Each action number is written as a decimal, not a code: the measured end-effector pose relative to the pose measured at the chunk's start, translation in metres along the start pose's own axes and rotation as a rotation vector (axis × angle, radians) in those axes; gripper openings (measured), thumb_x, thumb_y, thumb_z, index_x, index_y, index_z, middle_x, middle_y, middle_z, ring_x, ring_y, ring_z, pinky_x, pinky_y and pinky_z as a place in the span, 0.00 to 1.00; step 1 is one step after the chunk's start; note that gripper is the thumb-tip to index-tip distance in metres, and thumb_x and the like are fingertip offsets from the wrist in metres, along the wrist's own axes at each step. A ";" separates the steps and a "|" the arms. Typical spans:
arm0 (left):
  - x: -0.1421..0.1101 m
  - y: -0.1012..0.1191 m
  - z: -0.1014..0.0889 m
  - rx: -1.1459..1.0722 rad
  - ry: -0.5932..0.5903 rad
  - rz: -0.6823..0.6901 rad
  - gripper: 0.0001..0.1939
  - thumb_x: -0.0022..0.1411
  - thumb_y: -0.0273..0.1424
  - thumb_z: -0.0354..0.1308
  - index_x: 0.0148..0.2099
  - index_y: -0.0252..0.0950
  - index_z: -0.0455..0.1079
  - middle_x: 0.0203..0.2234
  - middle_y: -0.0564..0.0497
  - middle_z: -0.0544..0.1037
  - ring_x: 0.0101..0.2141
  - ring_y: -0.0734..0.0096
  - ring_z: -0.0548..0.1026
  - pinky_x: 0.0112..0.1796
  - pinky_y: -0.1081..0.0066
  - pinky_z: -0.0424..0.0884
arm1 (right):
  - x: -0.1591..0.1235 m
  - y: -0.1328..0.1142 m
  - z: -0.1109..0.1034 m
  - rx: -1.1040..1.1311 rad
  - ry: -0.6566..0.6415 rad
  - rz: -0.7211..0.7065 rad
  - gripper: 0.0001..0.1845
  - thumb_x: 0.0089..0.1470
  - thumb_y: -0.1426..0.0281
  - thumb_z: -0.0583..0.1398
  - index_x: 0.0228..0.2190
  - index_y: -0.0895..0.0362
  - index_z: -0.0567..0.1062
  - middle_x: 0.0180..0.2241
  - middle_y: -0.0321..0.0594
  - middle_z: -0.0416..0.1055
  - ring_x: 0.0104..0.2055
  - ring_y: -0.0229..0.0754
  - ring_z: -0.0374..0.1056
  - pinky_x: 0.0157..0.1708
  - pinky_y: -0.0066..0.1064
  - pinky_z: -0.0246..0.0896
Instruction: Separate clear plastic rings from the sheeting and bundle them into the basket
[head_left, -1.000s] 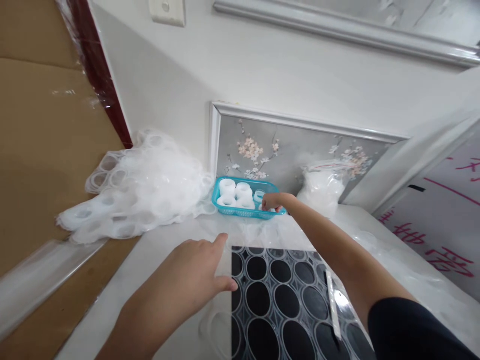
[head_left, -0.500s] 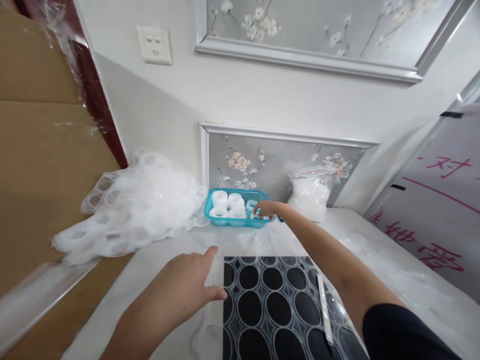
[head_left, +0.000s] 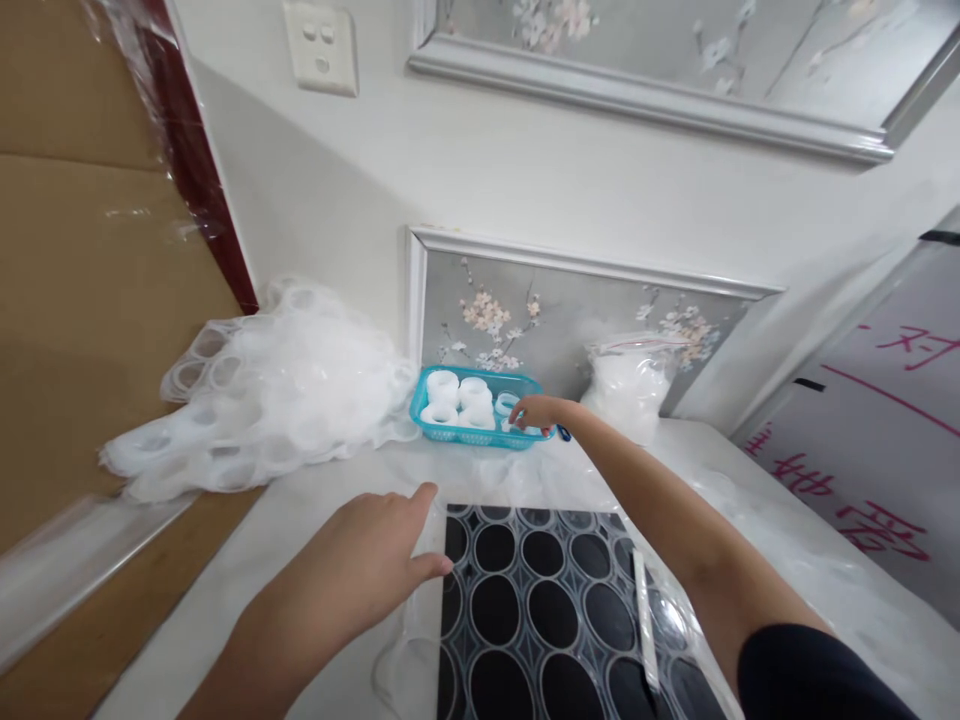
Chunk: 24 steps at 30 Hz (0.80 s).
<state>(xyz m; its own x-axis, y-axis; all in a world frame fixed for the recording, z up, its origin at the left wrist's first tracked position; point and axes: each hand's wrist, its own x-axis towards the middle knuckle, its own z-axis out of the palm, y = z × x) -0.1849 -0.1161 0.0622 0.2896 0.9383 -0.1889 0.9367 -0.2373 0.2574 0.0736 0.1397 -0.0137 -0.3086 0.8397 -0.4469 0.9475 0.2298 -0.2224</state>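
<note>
My left hand [head_left: 367,560] hovers over the white table beside the left edge of a black sheet [head_left: 495,610] patterned with pale-outlined ovals. Its thumb and index finger are spread apart and hold nothing. My right hand [head_left: 536,412] reaches into the right end of a blue plastic basket [head_left: 450,433], fingers bent down and closed among the small white rings there. What the fingertips grip is hidden. Several white ring stacks [head_left: 474,392] fill the basket's left side, and a single translucent ring [head_left: 506,404] lies near my right fingertips.
A heap of white perforated plastic sheets [head_left: 300,390] lies left of the basket. Right of it stands a clear bag of white material [head_left: 628,385]. A thin white strip [head_left: 645,620] crosses the black sheet. Cardboard [head_left: 82,330] rises at left; a board with red writing [head_left: 877,430] leans at right.
The camera view has shifted slightly, so the wall fittings sit higher in the picture. My right hand stays in the basket, and my left hand keeps its spread pose.
</note>
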 end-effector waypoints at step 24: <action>0.209 0.065 0.035 -0.203 0.180 0.200 0.13 0.67 0.33 0.51 0.42 0.31 0.75 0.37 0.45 0.78 0.41 0.61 0.75 0.44 0.65 0.69 | -0.212 0.049 0.184 0.351 0.323 0.308 0.24 0.49 0.59 0.62 0.10 0.54 0.62 0.17 0.39 0.70 0.23 0.44 0.69 0.22 0.31 0.49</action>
<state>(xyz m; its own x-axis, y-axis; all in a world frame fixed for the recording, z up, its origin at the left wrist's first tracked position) -0.0564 0.0556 0.0060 0.4070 0.9120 0.0499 0.8017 -0.3829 0.4590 0.1702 -0.1180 -0.0893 0.0715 0.9625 -0.2618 0.8878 -0.1811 -0.4231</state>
